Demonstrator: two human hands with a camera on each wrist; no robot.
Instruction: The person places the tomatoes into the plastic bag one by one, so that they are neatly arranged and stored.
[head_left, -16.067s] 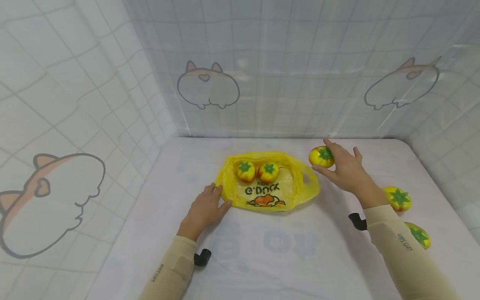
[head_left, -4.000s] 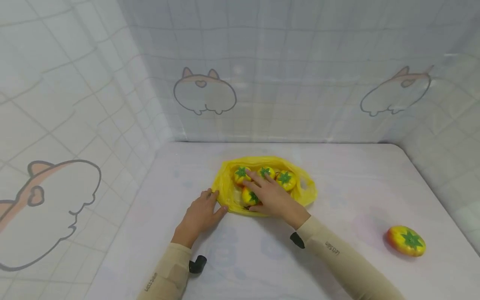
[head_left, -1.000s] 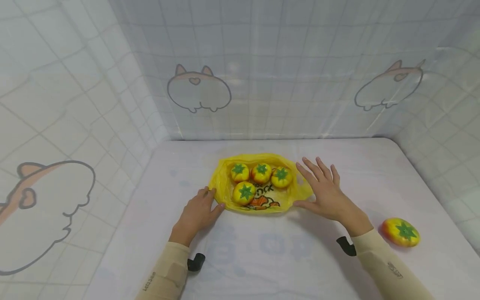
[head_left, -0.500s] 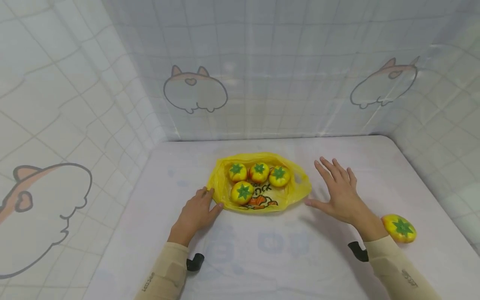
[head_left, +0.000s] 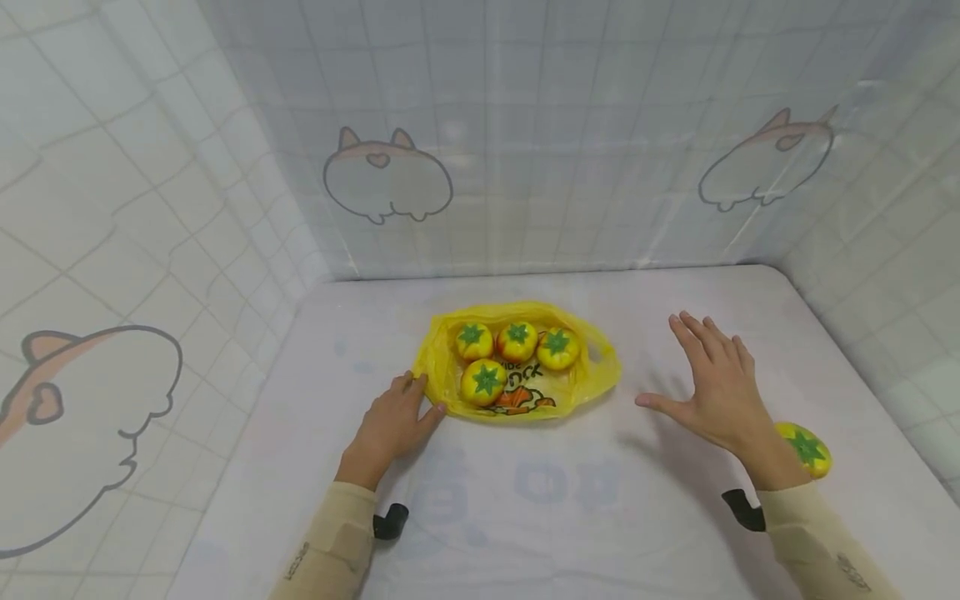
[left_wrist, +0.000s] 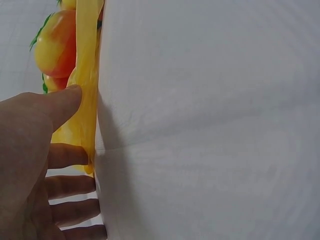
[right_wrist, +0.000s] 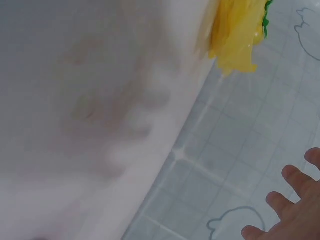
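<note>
A yellow plastic bag (head_left: pixel 596 379) lies with its mouth open on the white table. Inside it sit several yellow-and-red, tomato-like fruits (head_left: pixel 483 382) with green star-shaped tops. My left hand (head_left: pixel 390 429) rests at the bag's left edge, thumb and fingertips touching the plastic; in the left wrist view the fingers (left_wrist: pixel 67 157) look straight. My right hand (head_left: pixel 720 396) hovers over the table right of the bag, fingers spread and holding nothing. One more such fruit (head_left: pixel 806 450) lies at the right, partly hidden behind my right wrist.
Pale grid-patterned curtains (head_left: pixel 562 167) with cartoon animal drawings enclose the back and both sides of the white table (head_left: pixel 525 533). A small black camera mount (head_left: pixel 392 522) sticks out from the left sleeve, another (head_left: pixel 744 510) from the right.
Since the first frame the bagged fruits went from two to several. Over the last second my right hand has moved right, from the bag's handle towards the loose fruit. My left hand stays at the bag.
</note>
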